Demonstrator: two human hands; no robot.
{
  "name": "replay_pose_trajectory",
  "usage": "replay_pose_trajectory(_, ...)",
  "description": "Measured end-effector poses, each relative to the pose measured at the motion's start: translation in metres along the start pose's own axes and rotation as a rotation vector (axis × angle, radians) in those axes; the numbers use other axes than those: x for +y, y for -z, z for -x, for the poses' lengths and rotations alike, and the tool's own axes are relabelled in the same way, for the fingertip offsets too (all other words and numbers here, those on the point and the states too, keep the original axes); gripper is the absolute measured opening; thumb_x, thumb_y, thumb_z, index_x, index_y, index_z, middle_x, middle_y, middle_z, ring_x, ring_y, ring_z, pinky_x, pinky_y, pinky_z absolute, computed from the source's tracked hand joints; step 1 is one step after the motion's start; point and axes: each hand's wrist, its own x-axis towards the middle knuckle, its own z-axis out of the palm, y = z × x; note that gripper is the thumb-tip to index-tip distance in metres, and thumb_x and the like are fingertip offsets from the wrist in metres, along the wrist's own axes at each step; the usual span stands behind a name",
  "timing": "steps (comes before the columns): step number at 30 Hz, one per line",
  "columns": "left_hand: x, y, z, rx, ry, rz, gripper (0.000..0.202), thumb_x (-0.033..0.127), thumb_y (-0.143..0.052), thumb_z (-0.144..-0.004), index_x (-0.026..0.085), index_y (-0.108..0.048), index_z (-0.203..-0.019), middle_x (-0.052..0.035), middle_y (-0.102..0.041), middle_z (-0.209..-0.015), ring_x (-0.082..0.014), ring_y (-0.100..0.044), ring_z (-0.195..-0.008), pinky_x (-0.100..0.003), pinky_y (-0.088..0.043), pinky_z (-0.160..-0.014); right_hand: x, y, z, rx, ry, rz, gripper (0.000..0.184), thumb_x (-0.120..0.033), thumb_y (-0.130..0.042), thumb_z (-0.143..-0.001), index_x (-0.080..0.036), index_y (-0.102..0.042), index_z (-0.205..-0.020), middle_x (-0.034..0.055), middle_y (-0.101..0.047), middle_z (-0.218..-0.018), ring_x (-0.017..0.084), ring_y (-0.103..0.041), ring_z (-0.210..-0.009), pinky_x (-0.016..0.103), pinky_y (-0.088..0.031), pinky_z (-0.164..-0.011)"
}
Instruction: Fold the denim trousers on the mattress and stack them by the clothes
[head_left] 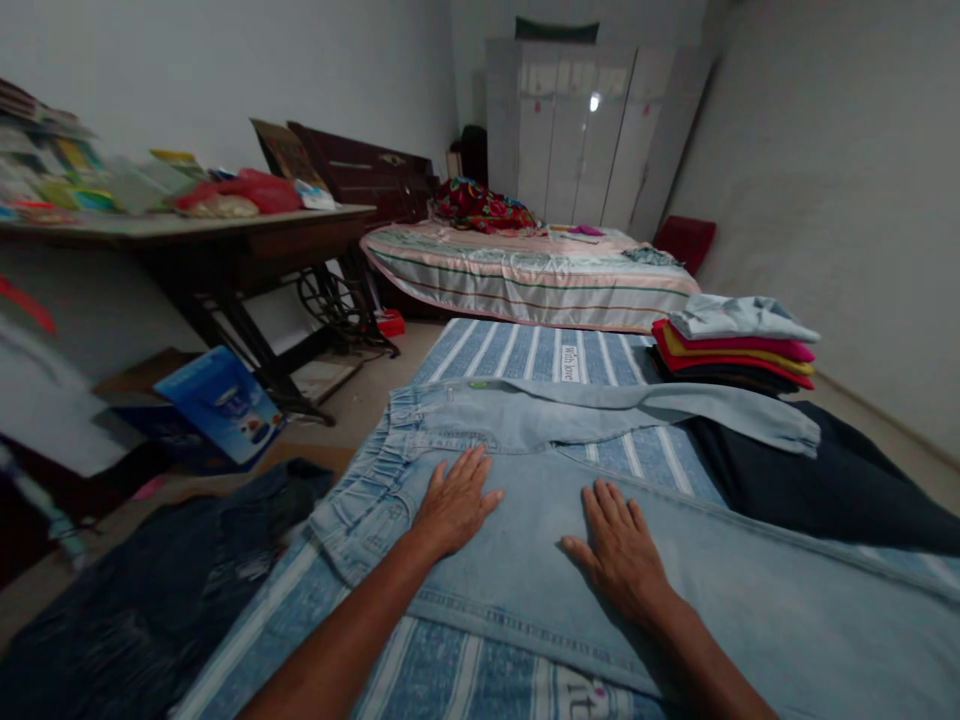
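Light blue jeans (517,510) lie spread across a blue-and-white striped bed cover (450,680), their gathered elastic waist to the left and the legs running right. The far leg is bunched and narrow, while the near one is laid out wide. My left hand (456,500) rests flat on the denim close to the waist, fingers spread. Further right, my right hand (619,550) is also flat on the near leg with its thumb out. Neither hand grips the cloth.
A stack of folded clothes (735,345) sits at the far right, beside a dark garment (832,480). Dark ripped jeans (165,590) lie at the left. Beyond are a sewing machine table (300,225), a blue box (221,405), another bed (525,275) and a wardrobe (577,140).
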Motion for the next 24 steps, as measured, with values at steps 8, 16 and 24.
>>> replay_pose_trajectory(8,0.003,0.004,0.006,-0.047,0.023,0.038,0.059,0.049,-0.030,-0.091,0.018,-0.030,-0.142,-0.0075,-0.018,-0.153,-0.0213,-0.012,-0.141,-0.050,-0.011,-0.112,0.040,-0.021,0.015,0.134,0.003,0.104,0.080,-0.069,-0.025,-0.085,-0.010,-0.043,-0.135,0.0166,-0.034,-0.144,0.030,-0.026,-0.135,0.050,-0.022,-0.108)
replay_pose_trajectory(16,0.006,0.007,0.010,-0.039,0.038,0.066,0.058,0.050,-0.031,-0.091,0.021,-0.032,-0.141,-0.0059,-0.019,-0.153,-0.0213,-0.012,-0.141,-0.050,-0.011,-0.112,0.072,-0.044,0.020,0.278,0.102,0.149,0.078,-0.068,-0.026,-0.085,-0.011,-0.044,-0.134,0.0170,-0.037,-0.143,0.030,-0.028,-0.134,0.052,-0.029,-0.105)
replay_pose_trajectory(24,0.004,0.001,0.012,0.017,0.099,0.057,0.062,0.056,-0.031,-0.088,0.022,-0.033,-0.140,-0.0066,-0.018,-0.153,-0.0261,-0.012,-0.140,-0.056,-0.007,-0.110,0.073,-0.051,0.020,0.288,0.128,0.165,0.081,-0.070,-0.023,-0.084,-0.010,-0.046,-0.133,0.0178,-0.035,-0.143,0.031,-0.027,-0.135,0.052,-0.028,-0.106)
